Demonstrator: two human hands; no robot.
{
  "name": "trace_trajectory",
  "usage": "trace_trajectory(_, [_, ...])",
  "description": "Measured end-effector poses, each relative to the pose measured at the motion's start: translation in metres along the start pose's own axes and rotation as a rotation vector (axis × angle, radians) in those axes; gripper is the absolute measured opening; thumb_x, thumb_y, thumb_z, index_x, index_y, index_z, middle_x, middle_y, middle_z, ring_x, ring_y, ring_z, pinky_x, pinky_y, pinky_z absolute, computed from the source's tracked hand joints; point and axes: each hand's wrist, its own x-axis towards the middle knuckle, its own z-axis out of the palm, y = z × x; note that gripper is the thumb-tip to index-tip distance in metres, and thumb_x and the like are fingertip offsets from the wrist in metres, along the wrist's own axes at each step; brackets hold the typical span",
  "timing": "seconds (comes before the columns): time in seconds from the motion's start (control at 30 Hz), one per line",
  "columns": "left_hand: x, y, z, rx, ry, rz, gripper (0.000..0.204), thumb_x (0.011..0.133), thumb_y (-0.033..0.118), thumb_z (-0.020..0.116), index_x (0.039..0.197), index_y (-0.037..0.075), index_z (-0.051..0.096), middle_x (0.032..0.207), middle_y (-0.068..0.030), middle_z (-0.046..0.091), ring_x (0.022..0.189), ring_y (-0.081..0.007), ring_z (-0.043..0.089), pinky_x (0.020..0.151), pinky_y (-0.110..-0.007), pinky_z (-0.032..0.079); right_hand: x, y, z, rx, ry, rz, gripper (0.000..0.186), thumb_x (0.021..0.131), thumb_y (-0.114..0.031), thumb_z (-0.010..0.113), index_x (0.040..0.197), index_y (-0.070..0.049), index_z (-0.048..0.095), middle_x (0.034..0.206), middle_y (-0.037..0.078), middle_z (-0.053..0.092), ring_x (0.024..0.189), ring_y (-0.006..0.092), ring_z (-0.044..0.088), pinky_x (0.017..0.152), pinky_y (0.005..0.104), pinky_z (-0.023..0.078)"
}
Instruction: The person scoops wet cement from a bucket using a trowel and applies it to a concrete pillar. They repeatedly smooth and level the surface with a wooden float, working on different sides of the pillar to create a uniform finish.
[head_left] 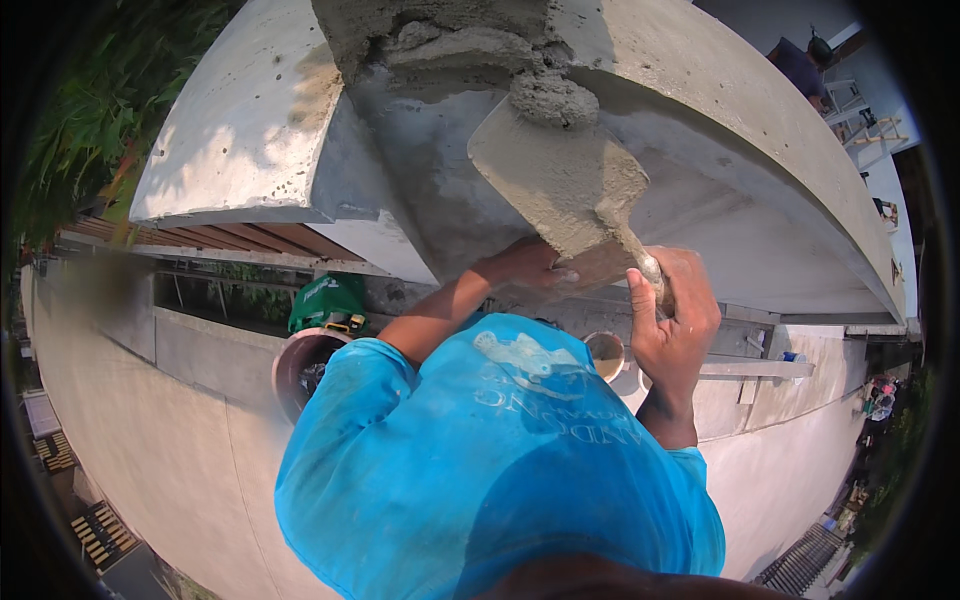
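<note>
My right hand (678, 318) is closed round the handle of a mortar-coated trowel (560, 185), its thumb laid along the grip. The broad blade points away from me. A lump of wet grey mortar (553, 101) sits at the blade's far end, touching or just in front of the rough mortar (455, 48) on the concrete ledge. My left hand (525, 265) is below the blade's left edge, close to a brownish flat surface (605, 265). Its fingers are partly hidden by the trowel, so I cannot tell whether it grips anything.
Pale concrete (240, 120) curves away on both sides of the ledge. Below are a pinkish bucket (293, 372), a green bag (327, 300) and a smaller bucket (605, 352). Another person (800, 70) is at the far right beside a ladder (848, 100). Foliage (100, 120) is at the left.
</note>
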Motion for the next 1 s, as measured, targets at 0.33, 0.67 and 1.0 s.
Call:
trace_trajectory(0.33, [-0.015,0.023,-0.014,-0.066,-0.017,-0.028,0.052,0.094,0.044,0.066,0.126,0.004,0.060,0.120,-0.0208,0.066,0.116,-0.0366,0.061,0.100,-0.046,0.046,0.039,-0.011,-0.021,0.666,-0.363,-0.251,0.018,0.085,-0.018,0.070,0.093,-0.002,0.072,0.078,0.010,0.068,0.070,0.0233,0.064,0.061,0.0325,0.049])
trace_trajectory(0.67, [-0.005,0.028,-0.015,0.121,-0.072,-0.097,0.052,0.094,0.046,0.065,0.120,0.001,0.064,0.109,-0.0233,0.069,0.104,-0.0401,0.065,0.090,-0.045,0.051,0.057,0.008,-0.017,0.918,-0.254,-0.045,0.029,0.095,-0.028,0.067,0.094,0.001,0.071,0.078,0.007,0.067,0.068,0.0150,0.059,0.062,0.0290,0.045])
trace_trajectory(1.0, [-0.007,0.016,-0.012,-0.129,0.089,0.076,0.051,0.092,0.041,0.067,0.123,0.000,0.063,0.108,-0.0233,0.069,0.103,-0.0404,0.066,0.091,-0.046,0.050,0.044,-0.020,0.057,0.709,-0.311,0.048,0.025,0.097,-0.024,0.069,0.098,0.001,0.068,0.079,0.005,0.064,0.067,0.0110,0.056,0.061,0.0277,0.045])
